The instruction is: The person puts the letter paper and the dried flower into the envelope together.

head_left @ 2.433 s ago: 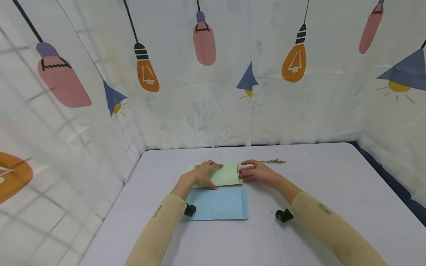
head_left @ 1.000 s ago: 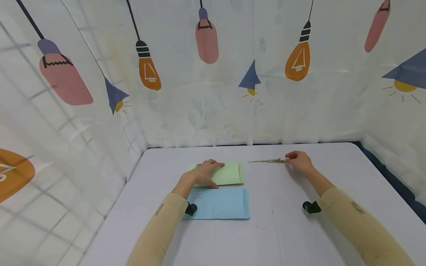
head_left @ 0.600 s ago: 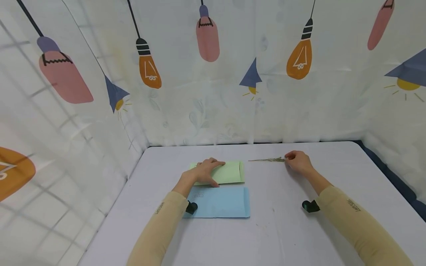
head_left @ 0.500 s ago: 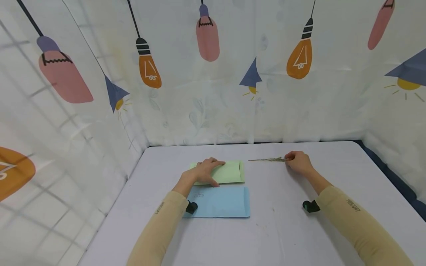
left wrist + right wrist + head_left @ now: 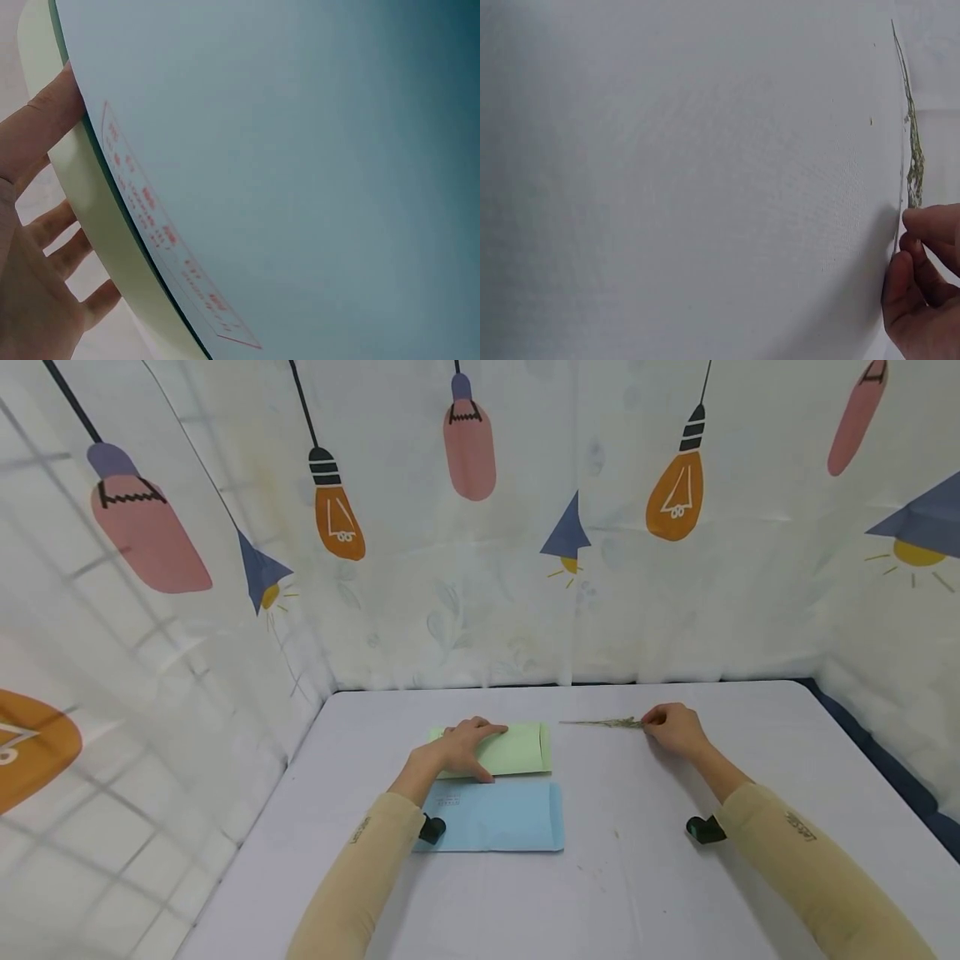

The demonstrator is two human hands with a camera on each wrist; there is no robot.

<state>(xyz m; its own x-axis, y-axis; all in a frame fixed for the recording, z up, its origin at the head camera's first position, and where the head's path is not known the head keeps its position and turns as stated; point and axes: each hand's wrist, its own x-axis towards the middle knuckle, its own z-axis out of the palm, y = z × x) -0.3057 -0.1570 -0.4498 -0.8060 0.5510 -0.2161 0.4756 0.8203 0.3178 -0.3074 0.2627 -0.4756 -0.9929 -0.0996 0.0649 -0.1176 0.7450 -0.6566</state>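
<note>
My left hand (image 5: 461, 750) rests on a light green envelope (image 5: 519, 752), fingers spread, covering its left part. Just in front of it lies a light blue envelope (image 5: 498, 818), whose red printed lettering fills the left wrist view beside the green paper's edge (image 5: 94, 187). Over to the right, my right hand (image 5: 677, 731) pinches the bushy right end of a thin dried sprig (image 5: 618, 722) between thumb and finger. The sprig's bare stem points left toward the green envelope. In the right wrist view the fingertips meet at the end of the sprig (image 5: 915, 157).
A white-covered table (image 5: 637, 902) carries everything, with a few small crumbs (image 5: 617, 834) in front of the sprig. A white curtain (image 5: 420, 635) printed with lamps and bulbs encloses the back and sides. Small black cameras (image 5: 705, 830) sit at both wrists.
My right hand has left the green envelope's right end and gone right to the sprig's tip. It has stayed there over the last second. The left hand holds its place on the envelope.
</note>
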